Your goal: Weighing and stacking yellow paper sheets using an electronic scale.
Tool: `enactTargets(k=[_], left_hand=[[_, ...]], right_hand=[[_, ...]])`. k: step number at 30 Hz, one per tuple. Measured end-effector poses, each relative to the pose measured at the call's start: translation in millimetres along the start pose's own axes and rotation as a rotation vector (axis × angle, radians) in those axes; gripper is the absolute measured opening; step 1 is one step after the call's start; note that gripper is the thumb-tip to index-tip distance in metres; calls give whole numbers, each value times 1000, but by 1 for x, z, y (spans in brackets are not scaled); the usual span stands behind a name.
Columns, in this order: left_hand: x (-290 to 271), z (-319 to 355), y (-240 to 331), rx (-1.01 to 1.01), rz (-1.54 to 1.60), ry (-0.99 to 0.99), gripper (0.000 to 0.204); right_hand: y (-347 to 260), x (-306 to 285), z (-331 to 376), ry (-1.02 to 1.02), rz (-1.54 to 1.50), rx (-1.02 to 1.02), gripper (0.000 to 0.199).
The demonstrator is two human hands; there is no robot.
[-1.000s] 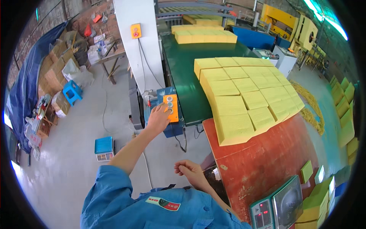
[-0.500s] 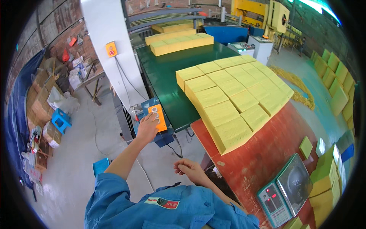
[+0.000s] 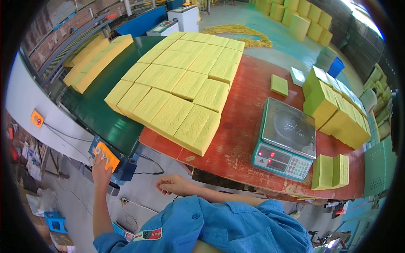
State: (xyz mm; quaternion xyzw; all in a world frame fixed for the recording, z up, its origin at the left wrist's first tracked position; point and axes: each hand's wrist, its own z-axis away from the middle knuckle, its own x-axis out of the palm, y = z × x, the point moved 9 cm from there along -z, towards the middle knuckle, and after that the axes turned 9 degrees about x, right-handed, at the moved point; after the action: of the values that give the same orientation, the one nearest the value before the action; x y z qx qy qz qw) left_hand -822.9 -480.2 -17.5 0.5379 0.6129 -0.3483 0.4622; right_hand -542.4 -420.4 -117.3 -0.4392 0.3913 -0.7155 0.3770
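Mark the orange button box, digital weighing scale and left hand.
Orange button box (image 3: 109,154), head view: face beside the buttons.
Digital weighing scale (image 3: 287,135), head view: weighing pan.
Left hand (image 3: 101,170), head view: back.

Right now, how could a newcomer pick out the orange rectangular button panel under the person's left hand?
Find the glossy dark-green machine bed at left; a blue metal box stands by its near corner. There sits the orange rectangular button panel, under the left hand. Unlike the smaller orange box on the tall white pillar, it is longer, with several round buttons.
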Motion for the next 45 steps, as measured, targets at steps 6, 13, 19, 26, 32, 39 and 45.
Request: enactTargets(k=[6,13,19,26,32,39,45], left_hand=[[-4,4,-2,3,15,15,38],[-6,1,0,-9,27,-25,37],[-8,-4,4,-31,17,-73,35],[-10,-13,0,18,-25,-153,33],[-41,-78,141,308,-81,26,42],[28,-152,411,902,422,31,52],[79,-132,433,865,313,-90,65]], right_hand=[[4,-5,6,4,4,0,21],[15,-14,9,20,-23,23,21],[15,-26,26,68,-37,24,21],[33,-42,45,148,-69,-4,21],[47,-67,83,305,-210,36,23],[46,-97,132,522,-492,-35,23],[85,-103,161,616,-623,-16,28]])
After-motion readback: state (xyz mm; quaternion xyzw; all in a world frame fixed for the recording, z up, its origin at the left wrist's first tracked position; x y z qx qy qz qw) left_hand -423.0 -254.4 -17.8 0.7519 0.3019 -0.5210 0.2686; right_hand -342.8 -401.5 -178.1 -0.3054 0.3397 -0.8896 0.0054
